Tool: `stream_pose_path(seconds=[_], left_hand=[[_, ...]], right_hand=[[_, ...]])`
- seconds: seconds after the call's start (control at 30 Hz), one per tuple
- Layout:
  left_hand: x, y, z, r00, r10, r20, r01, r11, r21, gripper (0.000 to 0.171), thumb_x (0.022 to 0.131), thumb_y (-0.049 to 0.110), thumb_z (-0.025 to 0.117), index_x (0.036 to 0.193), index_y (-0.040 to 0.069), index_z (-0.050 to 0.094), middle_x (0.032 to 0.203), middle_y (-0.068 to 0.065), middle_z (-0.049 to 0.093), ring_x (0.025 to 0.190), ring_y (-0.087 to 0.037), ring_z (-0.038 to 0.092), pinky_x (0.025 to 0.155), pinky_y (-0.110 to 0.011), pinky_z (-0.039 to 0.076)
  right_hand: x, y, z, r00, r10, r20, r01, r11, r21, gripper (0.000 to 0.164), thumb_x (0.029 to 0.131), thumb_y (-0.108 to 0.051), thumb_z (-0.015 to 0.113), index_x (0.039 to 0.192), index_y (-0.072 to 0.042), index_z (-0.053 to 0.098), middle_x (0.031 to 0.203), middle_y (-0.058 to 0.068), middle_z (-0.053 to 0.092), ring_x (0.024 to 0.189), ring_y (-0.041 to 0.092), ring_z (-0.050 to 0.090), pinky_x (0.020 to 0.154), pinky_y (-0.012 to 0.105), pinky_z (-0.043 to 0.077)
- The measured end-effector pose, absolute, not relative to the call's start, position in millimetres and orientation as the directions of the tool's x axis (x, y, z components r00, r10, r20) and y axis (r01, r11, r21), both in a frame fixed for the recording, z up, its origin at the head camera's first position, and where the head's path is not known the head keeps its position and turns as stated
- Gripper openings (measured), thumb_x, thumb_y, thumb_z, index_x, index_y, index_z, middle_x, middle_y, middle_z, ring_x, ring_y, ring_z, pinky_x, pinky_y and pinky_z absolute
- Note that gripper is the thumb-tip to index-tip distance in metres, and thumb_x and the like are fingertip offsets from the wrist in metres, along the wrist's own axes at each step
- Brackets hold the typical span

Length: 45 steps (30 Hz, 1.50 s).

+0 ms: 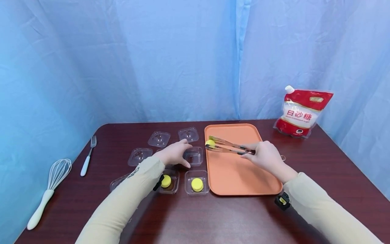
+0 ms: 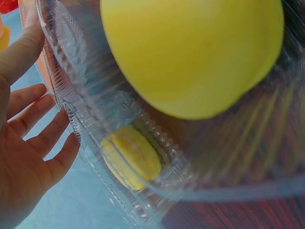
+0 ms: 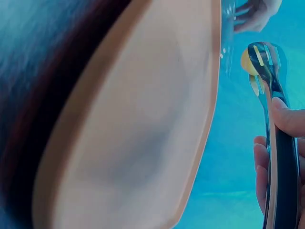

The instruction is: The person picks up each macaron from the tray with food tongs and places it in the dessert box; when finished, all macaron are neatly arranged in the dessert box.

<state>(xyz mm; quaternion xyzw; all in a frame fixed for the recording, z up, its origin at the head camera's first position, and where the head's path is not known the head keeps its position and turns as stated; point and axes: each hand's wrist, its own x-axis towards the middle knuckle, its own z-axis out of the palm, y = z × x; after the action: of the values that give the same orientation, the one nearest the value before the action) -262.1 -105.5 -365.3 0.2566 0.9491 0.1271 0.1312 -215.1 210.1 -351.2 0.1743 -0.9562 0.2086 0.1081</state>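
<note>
My right hand (image 1: 268,157) grips food tongs (image 1: 226,150) above the left part of an orange tray (image 1: 243,178). A round yellow cake-like piece (image 1: 210,143) is between the tong tips, as the right wrist view also shows with the yellow piece (image 3: 246,63). My left hand (image 1: 174,154), fingers relaxed and spread, is at a clear plastic container (image 1: 195,156) left of the tray; whether it touches is unclear. Nearer the front, one clear box holds a yellow piece (image 1: 197,184) and another holds a yellow piece (image 1: 166,181), partly hidden by my left wrist.
Clear domed lids (image 1: 159,139) lie behind and left of the containers. A fork (image 1: 88,157) and a whisk (image 1: 50,189) lie at the table's left edge. A red and white sugar pouch (image 1: 301,113) stands at the back right. Blue curtains hang behind.
</note>
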Motion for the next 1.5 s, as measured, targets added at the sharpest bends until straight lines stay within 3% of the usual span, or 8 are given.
stream_pose_path(seconds=[0.5, 1.1, 1.33, 1.5], left_hand=[[-260.4, -105.9, -365.7, -0.837, 0.51, -0.196, 0.438, 0.84, 0.319, 0.076, 0.073, 0.031, 0.082, 0.137, 0.005, 0.049, 0.124, -0.01, 0.05, 0.111, -0.021, 0.053, 0.103, -0.037, 0.043], [-263.3, -108.2, -368.6, -0.827, 0.538, -0.167, 0.455, 0.812, 0.365, 0.073, 0.071, 0.028, 0.084, 0.132, 0.003, 0.053, 0.122, -0.012, 0.052, 0.108, -0.022, 0.055, 0.099, -0.037, 0.045], [-264.4, -107.6, -365.9, -0.831, 0.535, -0.155, 0.458, 0.815, 0.354, 0.073, 0.07, 0.028, 0.084, 0.131, 0.003, 0.054, 0.12, -0.011, 0.052, 0.106, -0.021, 0.055, 0.099, -0.037, 0.045], [-264.4, -107.2, -364.9, -0.831, 0.534, -0.153, 0.461, 0.817, 0.348, 0.073, 0.07, 0.029, 0.085, 0.13, 0.003, 0.054, 0.118, -0.01, 0.052, 0.105, -0.021, 0.055, 0.098, -0.037, 0.045]], right_hand=[[-206.7, 174.6, -354.5, -0.841, -0.419, 0.344, -0.514, 0.818, -0.26, 0.03, 0.073, -0.021, 0.082, 0.1, -0.01, 0.075, 0.068, 0.001, 0.07, 0.048, 0.003, 0.046, 0.043, 0.021, 0.035], [-209.8, 157.7, -352.1, -0.848, -0.45, 0.28, -0.514, 0.828, -0.223, 0.036, 0.076, -0.024, 0.08, 0.107, -0.009, 0.074, 0.078, 0.007, 0.073, 0.041, 0.004, 0.039, 0.038, 0.021, 0.026], [-211.9, 155.1, -347.2, -0.843, -0.463, 0.274, -0.521, 0.829, -0.204, 0.027, 0.076, -0.024, 0.08, 0.1, -0.013, 0.075, 0.065, 0.001, 0.068, 0.042, 0.005, 0.038, 0.039, 0.021, 0.025], [-212.5, 155.3, -346.9, -0.838, -0.467, 0.284, -0.528, 0.825, -0.201, 0.026, 0.075, -0.024, 0.08, 0.098, -0.013, 0.075, 0.068, 0.001, 0.069, 0.044, 0.005, 0.04, 0.04, 0.021, 0.027]])
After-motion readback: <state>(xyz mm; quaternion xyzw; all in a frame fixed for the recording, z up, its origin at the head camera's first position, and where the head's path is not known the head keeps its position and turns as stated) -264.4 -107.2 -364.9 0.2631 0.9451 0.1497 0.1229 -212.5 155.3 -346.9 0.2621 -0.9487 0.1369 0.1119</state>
